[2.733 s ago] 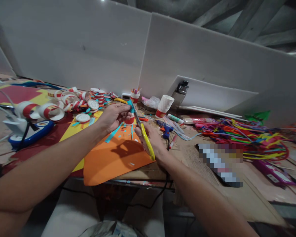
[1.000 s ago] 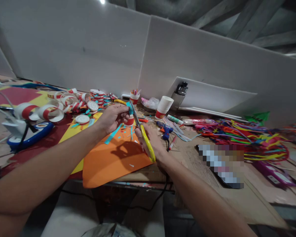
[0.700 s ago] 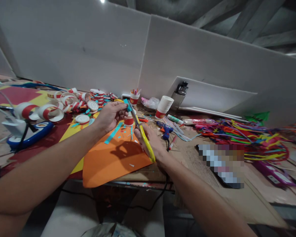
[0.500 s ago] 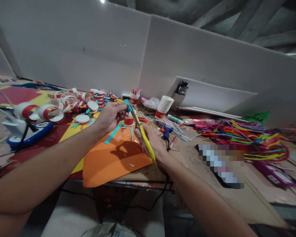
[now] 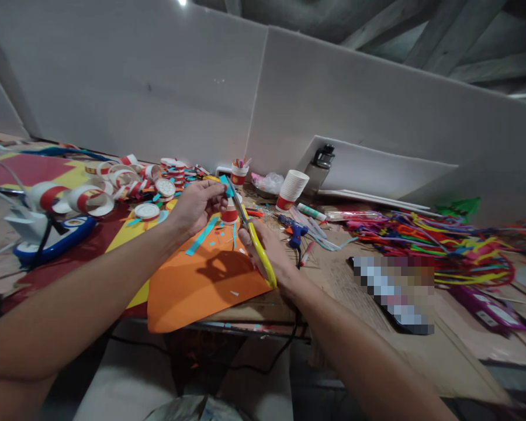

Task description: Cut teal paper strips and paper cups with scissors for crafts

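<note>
Between the fingertips of my left hand (image 5: 200,204) is a small piece of turquoise paper (image 5: 226,185). My right hand (image 5: 267,245) grips yellow-handled scissors (image 5: 253,234), their blades pointing up and away, right against the turquoise paper. Whether the blades are parted is hard to make out. Behind and below the blades stands a red-and-white paper cup (image 5: 229,216), partly hidden. Under both hands lies a sheet of orange paper (image 5: 201,289), with a turquoise strip (image 5: 201,236) and small paper scraps on it.
Cut cup rings (image 5: 92,199) and a blue power strip (image 5: 55,240) lie to the left. Stacked paper cups (image 5: 291,190), a bottle (image 5: 321,169) and a blue glue gun (image 5: 294,231) stand or lie right of centre. Colourful pipe cleaners (image 5: 438,240) and a phone (image 5: 390,295) are farther right.
Hardly anything differs. The turquoise paper and my left fingers have shifted very slightly at the blades; my right hand and the scissors stay in place.
</note>
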### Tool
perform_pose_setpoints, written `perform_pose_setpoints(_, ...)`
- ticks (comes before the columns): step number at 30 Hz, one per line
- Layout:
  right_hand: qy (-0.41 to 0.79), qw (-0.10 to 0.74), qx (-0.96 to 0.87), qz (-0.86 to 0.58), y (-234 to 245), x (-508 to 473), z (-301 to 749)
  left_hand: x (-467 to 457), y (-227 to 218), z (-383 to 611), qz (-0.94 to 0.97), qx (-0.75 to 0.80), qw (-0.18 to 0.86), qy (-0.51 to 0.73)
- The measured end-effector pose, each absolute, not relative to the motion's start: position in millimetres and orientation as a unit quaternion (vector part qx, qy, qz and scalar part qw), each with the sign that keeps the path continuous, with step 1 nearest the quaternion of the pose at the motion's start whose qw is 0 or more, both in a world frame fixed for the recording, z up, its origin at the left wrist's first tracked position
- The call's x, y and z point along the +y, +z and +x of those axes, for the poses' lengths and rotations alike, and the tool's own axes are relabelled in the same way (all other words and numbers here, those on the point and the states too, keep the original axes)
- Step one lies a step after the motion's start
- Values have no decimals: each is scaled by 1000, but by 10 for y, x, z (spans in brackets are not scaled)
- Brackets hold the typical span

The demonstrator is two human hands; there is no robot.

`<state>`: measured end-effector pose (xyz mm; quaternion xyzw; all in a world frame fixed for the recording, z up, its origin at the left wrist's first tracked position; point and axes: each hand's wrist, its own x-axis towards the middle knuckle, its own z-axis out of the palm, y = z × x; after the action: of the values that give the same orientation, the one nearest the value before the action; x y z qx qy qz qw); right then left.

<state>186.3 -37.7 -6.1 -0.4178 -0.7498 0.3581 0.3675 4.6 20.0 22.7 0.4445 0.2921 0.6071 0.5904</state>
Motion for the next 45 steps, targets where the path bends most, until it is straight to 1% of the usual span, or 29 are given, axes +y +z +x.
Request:
perform_pose_setpoints(8, 372, 358, -738, -435, -45, -373, 1855, 190, 224, 54, 444, 290, 591, 608)
perform_pose_setpoints(17, 330, 367, -747, -446, -74, -346, 1846, 181, 246, 42, 441, 292, 599, 601)
perform_pose_setpoints(24, 346, 363, -747, -437, -54, -382, 1838, 172, 226, 54, 447, 285, 614, 585)
perform_pose_setpoints(31, 304, 368, -752, -454, -35, -389, 1841, 167, 214, 63, 452, 283, 619, 576)
perform_pose_setpoints(41, 341, 386, -731, -447, -109, -366, 1822, 159, 245, 54, 449, 287, 630, 565)
perform_pose_setpoints(45, 321, 379, -740, -455, -122, -358, 1825, 159, 237, 44, 442, 282, 643, 558)
